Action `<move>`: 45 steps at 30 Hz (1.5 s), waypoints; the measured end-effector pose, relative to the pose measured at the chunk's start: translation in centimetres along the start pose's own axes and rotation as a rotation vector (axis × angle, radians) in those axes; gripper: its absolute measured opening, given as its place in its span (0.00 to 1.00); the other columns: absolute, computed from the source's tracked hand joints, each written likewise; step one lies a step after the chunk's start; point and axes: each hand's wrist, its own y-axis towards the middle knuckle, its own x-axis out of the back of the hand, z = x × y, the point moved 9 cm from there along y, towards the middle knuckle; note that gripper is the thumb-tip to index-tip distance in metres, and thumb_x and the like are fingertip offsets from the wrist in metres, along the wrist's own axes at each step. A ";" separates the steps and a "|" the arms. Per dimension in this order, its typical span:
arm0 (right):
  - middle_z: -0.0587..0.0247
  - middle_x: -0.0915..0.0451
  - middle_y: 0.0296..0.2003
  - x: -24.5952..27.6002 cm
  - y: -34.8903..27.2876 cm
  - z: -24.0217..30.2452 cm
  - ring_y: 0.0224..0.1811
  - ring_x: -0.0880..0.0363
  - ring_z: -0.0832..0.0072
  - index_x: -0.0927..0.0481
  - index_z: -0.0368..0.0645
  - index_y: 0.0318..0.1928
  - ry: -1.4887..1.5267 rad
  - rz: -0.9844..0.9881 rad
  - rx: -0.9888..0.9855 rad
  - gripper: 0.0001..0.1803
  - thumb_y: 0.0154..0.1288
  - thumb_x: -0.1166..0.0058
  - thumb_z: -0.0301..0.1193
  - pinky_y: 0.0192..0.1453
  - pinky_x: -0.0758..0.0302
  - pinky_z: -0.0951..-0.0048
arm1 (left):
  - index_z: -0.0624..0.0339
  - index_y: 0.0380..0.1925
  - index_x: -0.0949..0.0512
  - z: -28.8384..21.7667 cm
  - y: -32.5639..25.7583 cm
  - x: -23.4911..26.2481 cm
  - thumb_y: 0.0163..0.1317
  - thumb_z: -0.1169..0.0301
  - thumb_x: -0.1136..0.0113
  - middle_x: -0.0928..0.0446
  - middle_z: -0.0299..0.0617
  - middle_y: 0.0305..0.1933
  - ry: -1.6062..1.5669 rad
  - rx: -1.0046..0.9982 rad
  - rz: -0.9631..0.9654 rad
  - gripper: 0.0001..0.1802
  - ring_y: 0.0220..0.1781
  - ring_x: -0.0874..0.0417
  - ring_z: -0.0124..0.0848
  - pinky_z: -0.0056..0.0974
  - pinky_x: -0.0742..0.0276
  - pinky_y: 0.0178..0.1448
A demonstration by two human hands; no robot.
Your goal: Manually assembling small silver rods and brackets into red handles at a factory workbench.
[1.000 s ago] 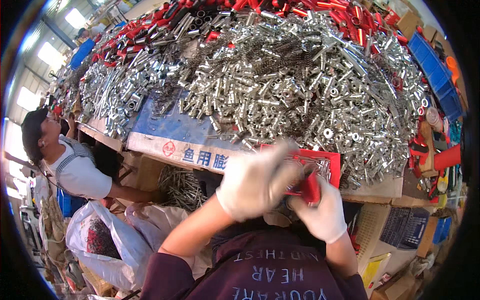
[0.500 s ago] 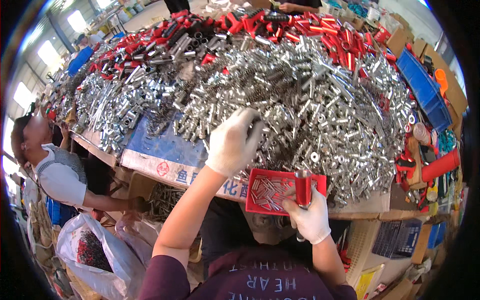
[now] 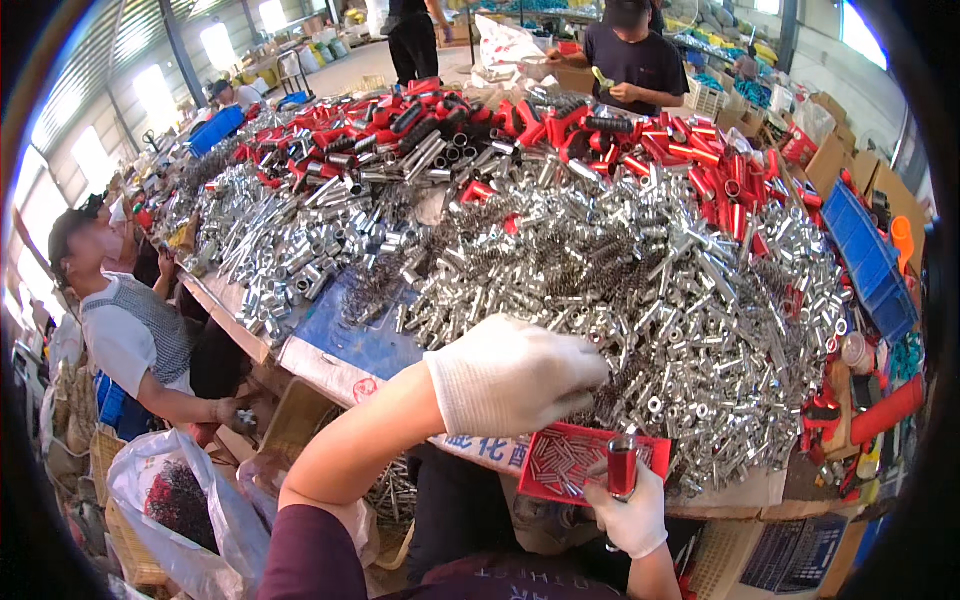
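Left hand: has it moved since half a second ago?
Yes: judged against the blue sheet, the left hand has moved rightward.

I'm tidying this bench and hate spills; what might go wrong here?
The red tray sits at the table edge; a bump from the right hand, gripping the red tube close by, might spill the pins. The left hand is at the loose pile; disturbed parts might slide into the tray.
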 end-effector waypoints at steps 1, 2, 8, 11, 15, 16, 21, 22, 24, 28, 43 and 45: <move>0.55 0.14 0.32 -0.1 0.0 0.1 0.36 0.14 0.68 0.17 0.37 0.41 -0.011 0.005 -0.006 0.16 0.54 0.32 0.32 0.45 0.21 0.68 | 0.53 0.38 0.22 -0.2 0.1 -0.8 0.65 0.63 0.43 0.23 0.41 0.33 0.013 -0.054 0.058 0.08 0.38 0.17 0.43 0.45 0.20 0.36; 0.55 0.14 0.32 -0.1 -0.1 0.4 0.36 0.14 0.68 0.17 0.37 0.41 -0.015 0.003 0.003 0.16 0.54 0.32 0.32 0.45 0.21 0.68 | 0.53 0.37 0.23 -0.5 0.1 -1.7 0.65 0.62 0.43 0.23 0.40 0.33 0.027 -0.107 0.117 0.08 0.38 0.17 0.43 0.45 0.20 0.36; 0.67 0.21 0.21 -0.6 -0.5 1.1 0.17 0.25 0.82 0.21 0.37 0.38 -0.004 -0.001 -0.044 0.10 0.54 0.37 0.24 0.22 0.30 0.77 | 0.54 0.36 0.24 -1.4 2.2 -4.3 0.65 0.61 0.43 0.23 0.41 0.33 -0.088 -0.203 0.132 0.10 0.37 0.17 0.45 0.48 0.20 0.37; 0.65 0.21 0.21 -0.4 -0.7 0.0 0.16 0.25 0.83 0.21 0.37 0.38 0.046 -0.049 -0.044 0.11 0.54 0.36 0.24 0.21 0.29 0.76 | 0.56 0.34 0.24 -1.4 2.8 -4.3 0.66 0.59 0.43 0.23 0.44 0.31 -0.150 -0.195 0.154 0.12 0.35 0.17 0.48 0.49 0.21 0.37; 0.61 0.16 0.29 0.4 -0.6 1.2 0.27 0.19 0.73 0.19 0.38 0.41 -0.096 -0.074 0.087 0.13 0.57 0.33 0.30 0.35 0.24 0.72 | 0.57 0.32 0.19 -0.5 4.1 -6.8 0.67 0.53 0.48 0.19 0.50 0.30 -0.163 0.006 0.444 0.19 0.34 0.17 0.50 0.48 0.20 0.40; 0.59 0.14 0.34 0.5 -0.7 1.8 0.35 0.16 0.66 0.17 0.39 0.45 -0.111 -0.099 0.161 0.16 0.59 0.32 0.33 0.45 0.22 0.70 | 0.56 0.35 0.18 -0.2 4.3 -6.5 0.67 0.52 0.48 0.18 0.50 0.32 -0.151 0.055 0.560 0.20 0.36 0.16 0.50 0.47 0.20 0.43; 0.56 0.17 0.27 1.3 -0.5 2.5 0.29 0.18 0.72 0.18 0.37 0.41 -0.165 -0.176 0.217 0.15 0.59 0.31 0.33 0.37 0.23 0.68 | 0.54 0.49 0.19 8.1 12.1 -1.4 0.70 0.51 0.50 0.17 0.49 0.45 -0.397 0.046 0.106 0.22 0.49 0.16 0.45 0.44 0.24 0.57; 0.56 0.17 0.27 1.3 -0.5 3.6 0.29 0.18 0.72 0.18 0.37 0.41 -0.159 -0.175 0.226 0.15 0.59 0.31 0.33 0.37 0.23 0.68 | 0.55 0.51 0.19 12.9 13.9 0.1 0.70 0.51 0.50 0.16 0.48 0.44 -0.305 0.194 -0.028 0.23 0.47 0.16 0.42 0.43 0.23 0.57; 0.57 0.17 0.28 0.7 -0.1 3.8 0.29 0.17 0.70 0.18 0.38 0.40 0.008 -0.082 0.105 0.14 0.59 0.31 0.33 0.36 0.23 0.68 | 0.55 0.54 0.20 20.2 16.5 4.0 0.67 0.51 0.48 0.15 0.48 0.45 -0.189 0.388 -0.273 0.25 0.47 0.15 0.41 0.42 0.23 0.57; 0.57 0.16 0.29 0.8 0.3 3.8 0.32 0.17 0.70 0.18 0.39 0.40 0.067 -0.044 0.037 0.14 0.58 0.31 0.33 0.39 0.23 0.69 | 0.52 0.55 0.21 30.5 22.9 3.7 0.66 0.53 0.49 0.17 0.50 0.52 0.086 0.559 -0.157 0.24 0.54 0.16 0.45 0.43 0.24 0.61; 0.59 0.14 0.37 -0.1 -0.6 1.3 0.35 0.14 0.66 0.23 0.46 0.57 0.197 0.028 0.230 0.20 0.65 0.39 0.30 0.36 0.20 0.70 | 0.60 0.43 0.15 42.8 26.7 -1.9 0.48 0.69 0.36 0.16 0.54 0.47 0.353 0.891 0.277 0.20 0.53 0.14 0.43 0.45 0.19 0.56; 0.56 0.16 0.32 1.0 -0.1 2.2 0.31 0.20 0.70 0.18 0.38 0.48 0.155 0.000 0.011 0.23 0.51 0.29 0.32 0.41 0.22 0.70 | 0.53 0.47 0.14 42.5 25.3 -1.5 0.52 0.62 0.36 0.16 0.51 0.49 0.407 0.881 0.288 0.21 0.55 0.15 0.42 0.44 0.20 0.57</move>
